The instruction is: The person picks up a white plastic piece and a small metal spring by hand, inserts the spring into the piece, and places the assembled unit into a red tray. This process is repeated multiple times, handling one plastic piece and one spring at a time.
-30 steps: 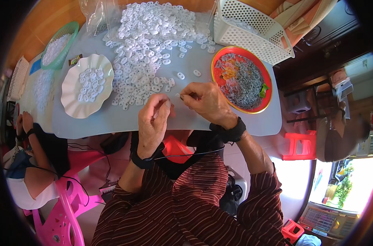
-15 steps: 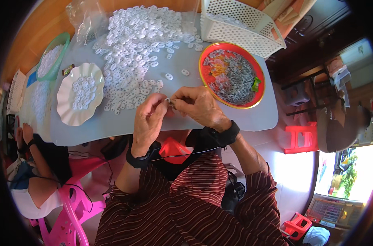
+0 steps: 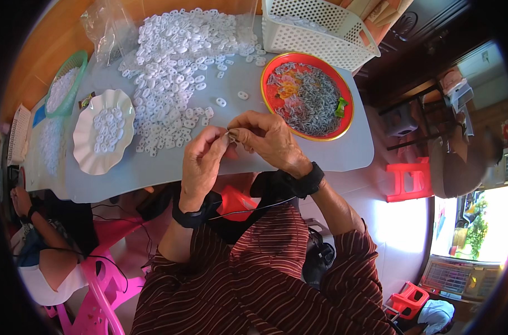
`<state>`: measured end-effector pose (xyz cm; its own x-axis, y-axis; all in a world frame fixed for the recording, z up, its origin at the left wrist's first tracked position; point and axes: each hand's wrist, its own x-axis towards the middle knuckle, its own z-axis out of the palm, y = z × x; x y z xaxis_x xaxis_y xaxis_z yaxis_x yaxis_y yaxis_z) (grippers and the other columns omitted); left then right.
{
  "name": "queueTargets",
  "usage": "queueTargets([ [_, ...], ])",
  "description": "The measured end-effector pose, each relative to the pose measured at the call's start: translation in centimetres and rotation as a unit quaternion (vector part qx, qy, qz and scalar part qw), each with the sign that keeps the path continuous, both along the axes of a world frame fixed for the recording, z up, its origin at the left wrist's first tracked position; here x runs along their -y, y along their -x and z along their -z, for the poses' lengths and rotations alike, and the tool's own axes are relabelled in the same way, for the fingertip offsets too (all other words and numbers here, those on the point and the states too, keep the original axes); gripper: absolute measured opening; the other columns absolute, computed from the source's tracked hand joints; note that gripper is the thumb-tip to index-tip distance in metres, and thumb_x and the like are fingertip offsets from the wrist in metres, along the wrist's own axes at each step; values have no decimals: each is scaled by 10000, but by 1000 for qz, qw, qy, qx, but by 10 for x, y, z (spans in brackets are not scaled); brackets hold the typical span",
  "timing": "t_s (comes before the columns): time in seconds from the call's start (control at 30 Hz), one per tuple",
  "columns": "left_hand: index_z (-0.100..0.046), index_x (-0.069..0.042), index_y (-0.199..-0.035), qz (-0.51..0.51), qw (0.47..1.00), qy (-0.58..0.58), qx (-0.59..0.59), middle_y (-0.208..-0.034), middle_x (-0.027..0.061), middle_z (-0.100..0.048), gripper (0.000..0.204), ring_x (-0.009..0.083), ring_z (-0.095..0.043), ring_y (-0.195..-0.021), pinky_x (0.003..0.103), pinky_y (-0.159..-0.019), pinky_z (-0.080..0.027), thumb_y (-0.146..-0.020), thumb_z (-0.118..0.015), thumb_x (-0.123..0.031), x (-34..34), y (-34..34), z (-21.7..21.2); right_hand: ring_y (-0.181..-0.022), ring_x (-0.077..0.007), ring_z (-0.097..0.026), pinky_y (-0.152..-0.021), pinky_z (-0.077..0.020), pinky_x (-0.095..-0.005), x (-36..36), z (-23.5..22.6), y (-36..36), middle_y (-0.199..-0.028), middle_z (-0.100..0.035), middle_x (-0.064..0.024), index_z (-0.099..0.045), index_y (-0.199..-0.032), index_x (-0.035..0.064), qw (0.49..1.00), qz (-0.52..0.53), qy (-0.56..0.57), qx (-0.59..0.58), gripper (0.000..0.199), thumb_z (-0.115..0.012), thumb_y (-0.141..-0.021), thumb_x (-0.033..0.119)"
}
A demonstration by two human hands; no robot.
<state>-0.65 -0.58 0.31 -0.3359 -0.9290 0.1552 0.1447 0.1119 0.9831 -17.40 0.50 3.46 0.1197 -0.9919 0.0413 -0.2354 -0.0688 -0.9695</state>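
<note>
My left hand (image 3: pixel 202 164) and my right hand (image 3: pixel 272 142) meet above the near edge of the grey table. Thumb and forefinger of the left are pinched on a small white plastic piece, mostly hidden by the fingertips. Against it presses the right hand's pinch, and what those fingers hold is too small to make out. Loose white oval two-holed plastic pieces (image 3: pixel 167 84) lie heaped beyond my left hand. A scalloped white dish (image 3: pixel 86 148) with several such pieces stands at the left. Beyond my right hand sits a red round tray (image 3: pixel 269 92) of small grey metal-looking parts.
A white perforated basket (image 3: pixel 321 42) stands at the back right, and a clear plastic bag (image 3: pixel 106 33) at the back left. Farther left is a green basket (image 3: pixel 80 70) of white bits. Another person's hand (image 3: pixel 22 201) shows at the left, near a pink chair (image 3: pixel 106 290).
My fingertips have shifted slightly and remain pinched together. The table and its contents sit a little farther left and mostly higher in the picture, as the view has moved.
</note>
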Motion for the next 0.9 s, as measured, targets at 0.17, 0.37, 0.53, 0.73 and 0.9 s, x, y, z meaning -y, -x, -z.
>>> queueTargets([
  [0.17,-588,30,-953,2,1000,-24,-20,-751,34,-617,212,72,-559,-709,210,-666,-431,-960,-528,-173,0,-1,4,-632,-61,-564,-570,-463,-235,2,-3,1,-689,-627,-36,-641,-890,-17,1000,-22,9,-12,94,-636,-857,70],
  [0.37,-592,10,-927,-18,998,-46,-27,-741,35,-616,275,83,-555,-684,227,-661,-433,-977,-492,-241,-3,-1,-2,-620,-60,-520,-540,-423,-221,-2,-6,-2,-739,-600,-18,-627,-900,-2,994,12,73,-82,52,-635,-850,12],
  [0.53,-581,-6,-880,126,956,-226,-138,-720,49,-587,375,129,-549,-671,260,-660,-434,-1000,-394,-308,1,-2,-5,-671,-241,-621,-580,-499,-327,-6,-3,-5,-825,-586,-98,-620,-863,23,965,4,253,-69,101,-647,-768,0],
  [0.73,-587,-2,-909,160,916,-289,-226,-696,60,-554,249,163,-562,-751,276,-716,-452,-980,-474,-212,4,-4,2,-690,-288,-619,-604,-507,-363,-16,-11,6,-830,-595,-110,-621,-862,20,948,-9,287,-135,121,-674,-758,51],
  [0.9,-590,10,-961,115,933,-243,-239,-731,65,-581,184,173,-576,-789,290,-755,-458,-963,-508,-154,2,4,11,-726,-285,-648,-670,-512,-340,-5,-23,64,-796,-645,-145,-648,-853,-19,912,95,215,-335,101,-655,-760,21],
])
